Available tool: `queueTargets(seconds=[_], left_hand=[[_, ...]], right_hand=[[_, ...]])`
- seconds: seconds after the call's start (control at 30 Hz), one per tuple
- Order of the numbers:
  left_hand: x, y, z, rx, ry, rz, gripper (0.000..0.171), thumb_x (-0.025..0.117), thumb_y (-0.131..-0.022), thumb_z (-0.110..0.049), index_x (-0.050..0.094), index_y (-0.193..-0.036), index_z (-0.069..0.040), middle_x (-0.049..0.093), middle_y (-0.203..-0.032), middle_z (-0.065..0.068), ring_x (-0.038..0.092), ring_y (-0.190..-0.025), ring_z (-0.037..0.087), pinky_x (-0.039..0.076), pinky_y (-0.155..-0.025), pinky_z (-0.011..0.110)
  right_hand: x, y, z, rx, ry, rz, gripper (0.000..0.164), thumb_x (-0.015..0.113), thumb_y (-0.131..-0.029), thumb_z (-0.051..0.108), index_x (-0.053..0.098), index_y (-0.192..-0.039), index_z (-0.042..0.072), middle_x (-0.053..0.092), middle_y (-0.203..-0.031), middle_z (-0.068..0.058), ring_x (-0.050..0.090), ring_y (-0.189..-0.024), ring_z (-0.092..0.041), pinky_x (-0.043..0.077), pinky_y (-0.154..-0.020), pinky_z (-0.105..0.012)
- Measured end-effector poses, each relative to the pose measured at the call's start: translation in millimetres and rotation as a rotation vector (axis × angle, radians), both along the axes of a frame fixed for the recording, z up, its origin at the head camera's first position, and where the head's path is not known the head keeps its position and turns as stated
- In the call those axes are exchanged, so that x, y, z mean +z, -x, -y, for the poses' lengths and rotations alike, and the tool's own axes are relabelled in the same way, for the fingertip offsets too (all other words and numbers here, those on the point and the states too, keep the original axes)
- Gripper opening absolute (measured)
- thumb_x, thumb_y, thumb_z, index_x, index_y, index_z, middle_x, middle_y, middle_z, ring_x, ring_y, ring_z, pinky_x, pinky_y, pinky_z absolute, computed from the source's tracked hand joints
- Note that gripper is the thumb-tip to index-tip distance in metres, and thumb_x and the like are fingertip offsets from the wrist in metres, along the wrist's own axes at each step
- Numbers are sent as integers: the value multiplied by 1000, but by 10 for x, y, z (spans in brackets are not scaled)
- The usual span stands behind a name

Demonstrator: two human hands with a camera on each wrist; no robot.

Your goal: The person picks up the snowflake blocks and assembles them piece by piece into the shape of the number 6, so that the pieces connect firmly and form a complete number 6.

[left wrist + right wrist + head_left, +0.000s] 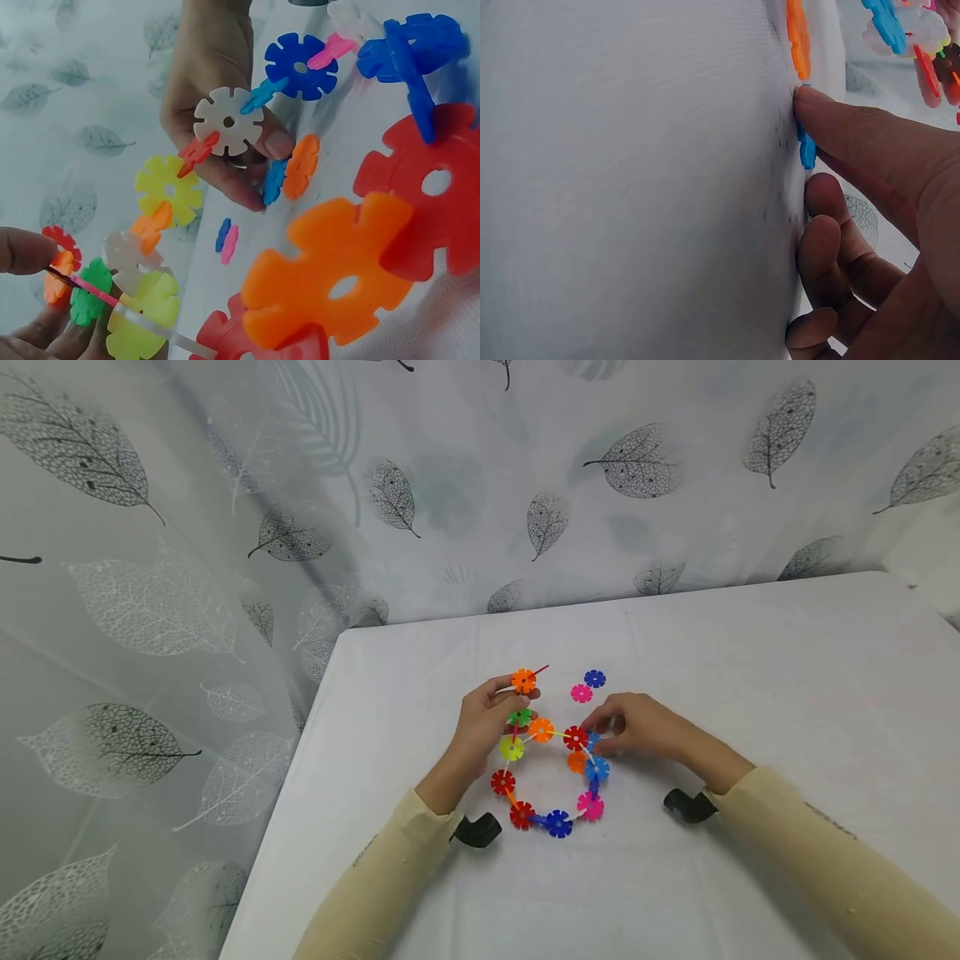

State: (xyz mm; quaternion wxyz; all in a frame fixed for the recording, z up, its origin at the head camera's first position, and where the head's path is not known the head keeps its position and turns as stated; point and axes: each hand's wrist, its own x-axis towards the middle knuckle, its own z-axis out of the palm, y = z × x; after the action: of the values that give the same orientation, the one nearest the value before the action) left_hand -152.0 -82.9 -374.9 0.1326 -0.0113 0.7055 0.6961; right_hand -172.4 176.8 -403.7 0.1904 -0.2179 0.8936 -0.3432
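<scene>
A ring-like chain of colourful notched plastic discs, flower-shaped and slotted into one another, lies between both hands; a dark blue disc is at its near side. My left hand grips the chain's far left end, around a green disc, with an orange disc at its fingertips. At the chain's right side, my right hand pinches a light blue disc between thumb and fingers, low at the white tabletop. Right beside that disc is a loose-looking orange disc.
Beyond the right hand, a pink disc and a blue disc lie on the white-covered table. Black pieces show at both wrists. Leaf-patterned curtains hang behind and left of the table.
</scene>
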Motion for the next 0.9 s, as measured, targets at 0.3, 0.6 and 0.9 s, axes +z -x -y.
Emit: queueTargets(seconds=[0.3,0.6,0.9], left_hand=[[-6,-17,-21,11,69,11,36,57,-98,-17,61,-134,-12,75,-110,1,71,-96,21,52,-79,34],[-23,-48,-8,-58,81,15,31,53,-97,-15,69,-121,-5,76,-107,4,73,-86,20,54,-70,31],[-9,-33,-17,-160,91,-22,35,54,-95,-16,68,-125,-2,76,-106,2,64,-95,23,56,-73,34]], right_hand=[[9,27,29,-4,28,24,29,87,-81,14,74,-107,10,65,-95,-2,57,-86,-21,54,-72,-33],[-36,65,23,-116,61,-6,25,83,-85,18,72,-105,8,65,-91,-2,58,-83,-21,53,-72,-32],[82,63,54,-254,178,34,31,75,-94,27,70,-117,8,70,-93,-9,65,-74,-26,53,-64,-33]])
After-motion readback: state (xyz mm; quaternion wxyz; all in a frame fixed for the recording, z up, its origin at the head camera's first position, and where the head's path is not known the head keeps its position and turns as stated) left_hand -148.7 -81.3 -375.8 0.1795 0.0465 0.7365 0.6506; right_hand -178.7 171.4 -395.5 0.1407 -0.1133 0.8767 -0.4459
